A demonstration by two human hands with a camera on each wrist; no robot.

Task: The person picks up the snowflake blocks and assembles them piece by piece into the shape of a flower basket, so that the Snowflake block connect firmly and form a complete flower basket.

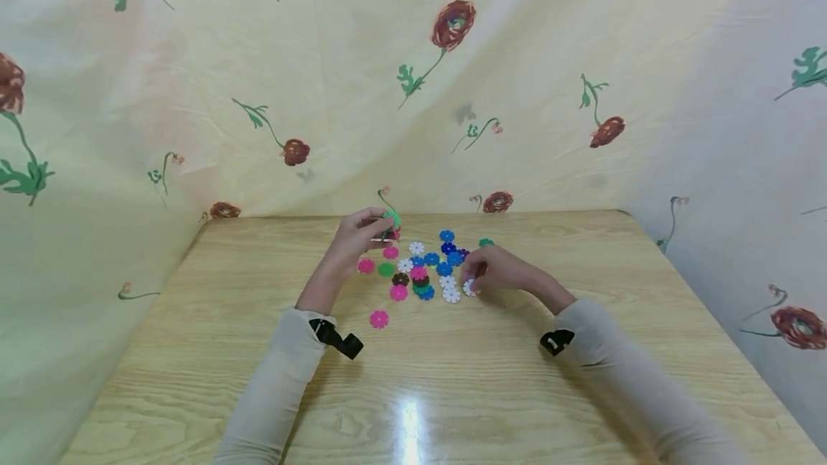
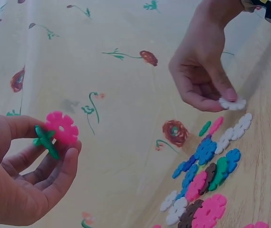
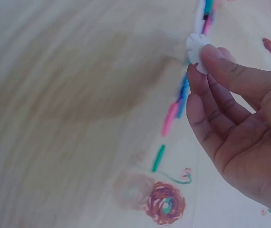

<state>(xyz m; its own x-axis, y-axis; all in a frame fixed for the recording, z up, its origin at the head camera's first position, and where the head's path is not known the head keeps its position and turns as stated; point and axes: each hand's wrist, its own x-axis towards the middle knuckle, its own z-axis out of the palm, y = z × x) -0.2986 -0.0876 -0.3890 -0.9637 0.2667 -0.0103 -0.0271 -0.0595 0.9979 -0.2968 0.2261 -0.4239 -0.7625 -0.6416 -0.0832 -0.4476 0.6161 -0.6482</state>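
Note:
My left hand (image 2: 26, 180) holds a green flower-shaped plastic disc (image 2: 46, 142) and a pink flower-shaped disc (image 2: 62, 127), set crosswise against each other, raised off the table at the left of the pile. At the right of the pile, my right hand (image 1: 500, 268) pinches a white notched disc (image 3: 197, 51) between thumb and fingertips. That same white disc (image 2: 233, 103) shows close over the tabletop in the left wrist view. Between the hands lie several loose discs, among them a blue disc (image 1: 431, 259), a brown disc (image 1: 400, 279) and a white disc (image 1: 451, 295).
A wooden table (image 1: 413, 372) carries the discs. One pink disc (image 1: 379, 318) lies apart, nearer the front. Behind the table and at its sides hangs a flower-print cloth (image 1: 362, 77). Black straps (image 1: 336, 338) circle both wrists over light sleeves.

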